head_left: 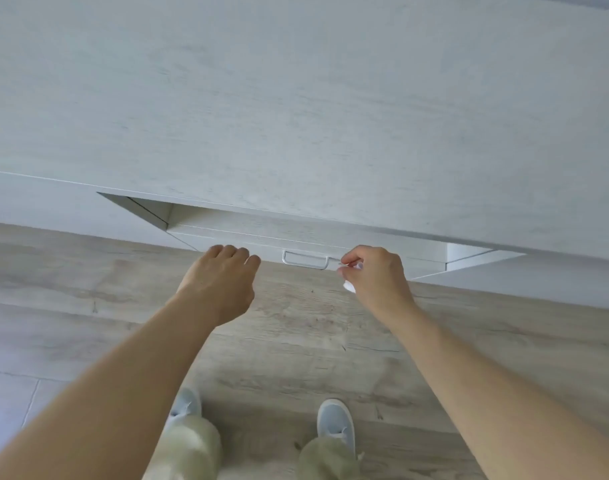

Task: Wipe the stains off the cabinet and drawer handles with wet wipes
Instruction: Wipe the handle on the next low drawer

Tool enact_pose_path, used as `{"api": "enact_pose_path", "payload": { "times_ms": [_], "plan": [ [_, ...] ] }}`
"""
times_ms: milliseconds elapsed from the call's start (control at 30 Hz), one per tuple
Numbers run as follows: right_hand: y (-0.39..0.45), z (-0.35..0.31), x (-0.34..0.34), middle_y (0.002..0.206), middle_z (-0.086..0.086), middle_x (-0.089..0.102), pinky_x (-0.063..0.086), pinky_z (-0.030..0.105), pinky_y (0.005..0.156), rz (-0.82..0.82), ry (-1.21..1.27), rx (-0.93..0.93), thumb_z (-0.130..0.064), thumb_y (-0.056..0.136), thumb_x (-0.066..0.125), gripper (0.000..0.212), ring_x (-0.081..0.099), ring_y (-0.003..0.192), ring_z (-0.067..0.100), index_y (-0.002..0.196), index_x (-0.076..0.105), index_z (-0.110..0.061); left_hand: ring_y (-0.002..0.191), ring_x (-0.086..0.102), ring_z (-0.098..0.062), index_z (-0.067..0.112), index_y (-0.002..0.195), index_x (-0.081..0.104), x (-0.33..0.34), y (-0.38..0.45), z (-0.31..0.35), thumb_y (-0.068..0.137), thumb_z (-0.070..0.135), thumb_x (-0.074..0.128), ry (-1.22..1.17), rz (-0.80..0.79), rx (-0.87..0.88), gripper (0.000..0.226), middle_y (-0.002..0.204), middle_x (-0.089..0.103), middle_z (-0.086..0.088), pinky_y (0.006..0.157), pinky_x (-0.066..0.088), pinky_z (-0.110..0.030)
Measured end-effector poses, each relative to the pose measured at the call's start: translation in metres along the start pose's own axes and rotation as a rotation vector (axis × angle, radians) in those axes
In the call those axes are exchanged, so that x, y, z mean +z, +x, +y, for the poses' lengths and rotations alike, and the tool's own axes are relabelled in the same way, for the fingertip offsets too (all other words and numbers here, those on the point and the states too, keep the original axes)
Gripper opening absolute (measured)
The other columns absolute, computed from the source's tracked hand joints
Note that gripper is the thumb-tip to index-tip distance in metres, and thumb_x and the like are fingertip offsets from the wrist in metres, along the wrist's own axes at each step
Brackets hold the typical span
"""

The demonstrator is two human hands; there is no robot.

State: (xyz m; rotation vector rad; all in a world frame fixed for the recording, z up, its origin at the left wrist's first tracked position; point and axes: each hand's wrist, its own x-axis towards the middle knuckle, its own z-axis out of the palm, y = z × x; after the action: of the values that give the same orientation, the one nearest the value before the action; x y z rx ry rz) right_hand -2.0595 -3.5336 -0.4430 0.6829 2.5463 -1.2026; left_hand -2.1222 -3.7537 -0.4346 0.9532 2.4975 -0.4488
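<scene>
A pale wood-grain drawer (227, 233) sits under the wide desktop (296, 116), with a thin silver bar handle (305, 260) on its front. My right hand (376, 277) pinches a small white wet wipe (350, 286) just right of the handle's right end. My left hand (223, 285) hovers left of the handle with its fingers loosely curled toward the drawer front, holding nothing. Whether the left fingertips touch the drawer front cannot be told.
Grey wood-look floor (296, 341) lies below the drawer. My two feet in light blue slippers (336, 422) stand close to the desk. Open recesses flank the drawer on the left (147, 209) and right (469, 252) under the desktop.
</scene>
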Motion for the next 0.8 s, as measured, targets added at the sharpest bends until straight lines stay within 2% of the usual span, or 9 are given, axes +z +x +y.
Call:
{"api": "enact_pose_path", "payload": {
  "times_ms": [100,200,267,367,433,467,600,700,800],
  "plan": [
    [0.007,0.011,0.031,0.089,0.008,0.069,0.033,-0.005,0.057,0.072,0.009,0.012,-0.007,0.087,0.065,0.009,0.051,0.065,0.004,0.094,0.071,-0.007,0.133,0.034,-0.020,0.014,0.143,0.029,0.031,0.020,-0.006,0.098,0.030,0.038,0.050,0.041,0.055,0.048,0.146,0.036,-0.004,0.113,0.022,-0.033],
    [0.016,0.029,0.067,0.088,0.005,0.070,0.034,-0.006,0.060,0.135,0.046,0.036,-0.007,0.088,0.065,0.008,0.051,0.065,-0.004,0.091,0.072,-0.008,0.140,0.022,-0.022,0.011,0.149,0.014,0.072,0.040,-0.011,0.097,0.026,0.036,0.097,0.121,0.121,0.059,0.155,0.017,-0.008,0.117,0.013,-0.036],
    [0.024,0.042,0.091,0.086,0.002,0.070,0.037,-0.003,0.064,0.202,0.065,0.033,-0.008,0.088,0.065,0.007,0.057,0.070,0.000,0.089,0.071,-0.010,0.144,0.010,-0.024,0.009,0.151,0.002,0.102,0.055,-0.010,0.097,0.025,0.034,0.138,0.172,0.158,0.065,0.158,0.002,-0.010,0.118,0.007,-0.038],
    [0.041,0.060,0.120,0.086,0.001,0.071,0.051,0.021,0.077,0.318,0.092,-0.026,-0.007,0.087,0.066,0.006,0.063,0.084,0.014,0.088,0.072,-0.010,0.146,-0.011,-0.025,0.009,0.149,-0.018,0.150,0.085,-0.006,0.095,0.023,0.026,0.185,0.284,0.149,0.071,0.155,-0.025,-0.011,0.116,-0.010,-0.041],
    [0.056,0.076,0.139,0.085,0.001,0.071,0.052,0.028,0.078,0.403,0.108,-0.107,-0.007,0.086,0.067,0.006,0.064,0.084,0.015,0.088,0.073,-0.009,0.139,-0.030,-0.027,0.005,0.141,-0.034,0.183,0.107,-0.003,0.092,0.021,0.024,0.239,0.402,0.118,0.078,0.145,-0.041,-0.015,0.111,-0.022,-0.045],
    [0.063,0.084,0.147,0.085,0.001,0.071,0.052,0.029,0.078,0.455,0.121,-0.148,-0.007,0.086,0.068,0.006,0.064,0.083,0.015,0.087,0.073,-0.010,0.137,-0.030,-0.027,0.004,0.141,-0.033,0.197,0.119,-0.003,0.090,0.019,0.028,0.268,0.504,0.115,0.081,0.146,-0.037,-0.016,0.112,-0.020,-0.046],
    [0.081,0.112,0.170,0.084,0.004,0.068,0.053,0.036,0.075,0.646,0.152,-0.322,-0.002,0.084,0.068,0.007,0.063,0.082,0.023,0.086,0.072,-0.007,0.145,0.011,-0.031,0.002,0.151,0.010,0.237,0.161,0.000,0.081,0.018,0.054,0.246,0.930,0.071,0.084,0.156,0.010,-0.017,0.116,0.008,-0.054],
    [0.088,0.127,0.173,0.083,0.006,0.068,0.052,0.033,0.071,0.799,0.077,-0.489,-0.003,0.082,0.069,0.007,0.063,0.080,0.026,0.088,0.072,-0.006,0.146,0.004,-0.032,0.000,0.151,0.003,0.254,0.189,0.002,0.086,0.029,0.052,0.232,1.139,0.027,0.085,0.156,0.013,-0.020,0.115,0.000,-0.056],
    [0.092,0.142,0.166,0.083,0.002,0.067,0.047,0.013,0.072,0.959,0.081,-0.583,-0.006,0.083,0.068,0.008,0.063,0.080,0.021,0.089,0.073,-0.005,0.147,-0.003,-0.029,0.000,0.151,0.003,0.260,0.210,0.003,0.088,0.032,0.051,0.215,1.309,0.010,0.085,0.152,0.018,-0.020,0.114,-0.002,-0.056]
  ]
}}
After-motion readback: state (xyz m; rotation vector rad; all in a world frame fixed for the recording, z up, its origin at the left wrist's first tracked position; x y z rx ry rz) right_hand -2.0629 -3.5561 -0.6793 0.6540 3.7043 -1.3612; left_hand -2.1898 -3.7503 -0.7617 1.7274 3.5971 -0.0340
